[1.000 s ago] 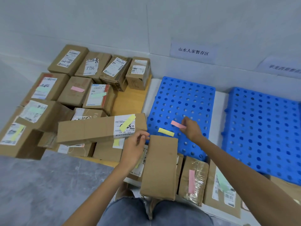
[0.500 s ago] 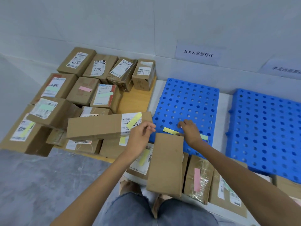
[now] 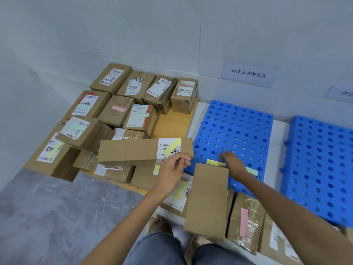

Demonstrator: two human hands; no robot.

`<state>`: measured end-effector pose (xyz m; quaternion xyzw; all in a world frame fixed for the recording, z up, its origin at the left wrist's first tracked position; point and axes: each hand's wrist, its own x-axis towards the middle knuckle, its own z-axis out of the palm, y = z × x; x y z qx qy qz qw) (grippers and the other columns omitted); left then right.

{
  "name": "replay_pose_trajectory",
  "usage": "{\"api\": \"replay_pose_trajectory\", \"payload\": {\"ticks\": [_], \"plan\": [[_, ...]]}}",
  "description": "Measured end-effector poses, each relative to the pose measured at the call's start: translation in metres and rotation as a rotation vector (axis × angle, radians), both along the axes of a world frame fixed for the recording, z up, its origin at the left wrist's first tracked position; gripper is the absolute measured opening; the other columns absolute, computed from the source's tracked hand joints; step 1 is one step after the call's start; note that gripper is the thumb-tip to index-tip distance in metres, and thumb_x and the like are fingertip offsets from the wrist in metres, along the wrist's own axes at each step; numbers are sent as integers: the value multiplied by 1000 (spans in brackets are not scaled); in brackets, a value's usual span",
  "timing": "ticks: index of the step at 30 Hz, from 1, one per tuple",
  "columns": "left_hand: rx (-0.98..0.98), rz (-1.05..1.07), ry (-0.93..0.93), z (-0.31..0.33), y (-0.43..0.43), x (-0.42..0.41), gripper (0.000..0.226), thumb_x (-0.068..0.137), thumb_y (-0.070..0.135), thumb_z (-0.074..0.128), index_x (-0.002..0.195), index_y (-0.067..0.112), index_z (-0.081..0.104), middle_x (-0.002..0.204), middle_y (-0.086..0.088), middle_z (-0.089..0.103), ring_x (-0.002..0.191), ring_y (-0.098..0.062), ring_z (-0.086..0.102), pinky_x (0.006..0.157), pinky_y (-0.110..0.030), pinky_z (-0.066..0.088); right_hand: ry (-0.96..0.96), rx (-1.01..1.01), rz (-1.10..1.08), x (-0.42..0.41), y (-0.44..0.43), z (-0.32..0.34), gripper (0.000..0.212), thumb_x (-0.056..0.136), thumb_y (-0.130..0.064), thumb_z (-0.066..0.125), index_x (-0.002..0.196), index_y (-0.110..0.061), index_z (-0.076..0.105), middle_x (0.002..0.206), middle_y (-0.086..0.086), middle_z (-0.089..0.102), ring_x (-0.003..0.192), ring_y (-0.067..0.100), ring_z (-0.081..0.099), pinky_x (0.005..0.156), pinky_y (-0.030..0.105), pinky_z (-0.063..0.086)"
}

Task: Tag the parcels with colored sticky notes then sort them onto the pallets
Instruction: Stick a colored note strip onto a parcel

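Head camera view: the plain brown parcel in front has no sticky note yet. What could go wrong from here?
1. The untagged parcel lies on top of other parcels, so it may slide when pressed.
2. The right hand is at the yellow pad on the holed blue pallet. A loose note could drop through.
3. The long parcel bridges the pile beside the left hand. A nudge might shift it.

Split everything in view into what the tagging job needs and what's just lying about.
Job: untagged parcel; yellow sticky notes at the right hand; green sticky notes; left hand; tagged parcels; near blue pallet; far blue pallet.
Lying about: wooden board under the stack; wall sign; grey floor.
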<state>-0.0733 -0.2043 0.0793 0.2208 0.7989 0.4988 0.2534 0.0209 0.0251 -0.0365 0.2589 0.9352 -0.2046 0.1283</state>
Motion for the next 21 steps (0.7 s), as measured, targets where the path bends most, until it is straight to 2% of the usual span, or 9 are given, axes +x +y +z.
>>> {"api": "replay_pose_trajectory", "payload": {"ticks": [4,6,9,11,12,14,16,18,21], "plan": [[23,2,3,2,-6,-3,29,98,7,47,87,27,65,84,3,71,82,-7,66,79,-23,52,-10,-45,-29,-4,4,3,16,88,-3,58,91,-15,49,102,6,51,83,26,51,69,40,45],[34,3,-1,4,-7,0,30,97,5,49,86,29,65,84,5,70,82,-8,66,79,-23,52,118,-130,-129,-4,6,15,13,88,-13,65,93,-11,53,96,9,58,78,26,55,68,40,45],[68,6,-21,14,-1,7,30,92,3,56,89,31,64,87,7,71,83,-8,67,79,-21,51,380,-330,-229,-3,2,57,14,86,-12,69,89,-11,56,84,5,62,72,22,59,66,26,48],[117,17,-71,24,5,12,25,89,7,63,98,30,63,94,7,70,86,-7,66,79,-18,50,517,-432,-196,2,-12,98,12,83,-10,72,86,-11,60,77,-2,64,68,13,61,64,14,46],[148,21,-108,29,8,13,26,88,10,67,106,28,62,99,7,69,86,-5,66,79,-17,51,557,-461,-162,5,-21,118,12,83,-11,73,86,-12,62,75,-4,65,67,9,61,63,13,46],[226,11,-182,40,14,17,38,85,12,71,120,19,60,108,3,68,88,-7,68,81,-23,54,607,-514,-97,13,-38,150,12,81,-12,74,88,-14,64,75,-3,66,67,10,61,62,17,49],[319,-17,-221,51,17,22,39,85,8,69,123,11,60,111,-5,68,93,-18,69,81,-31,57,642,-540,-70,24,-55,174,13,81,-12,74,88,-15,64,75,-4,66,67,11,61,63,22,49],[401,-39,-235,63,17,28,28,87,3,65,114,8,64,104,-11,69,91,-22,69,77,-32,58,669,-562,-78,34,-68,189,14,80,-12,75,89,-14,64,75,-5,66,68,13,60,64,27,49],[432,-50,-229,79,13,36,18,85,4,66,103,7,66,96,-8,72,86,-21,68,74,-31,58,712,-534,-109,51,-80,204,16,79,-22,75,89,-17,65,83,-7,67,76,11,62,72,29,51]]}}
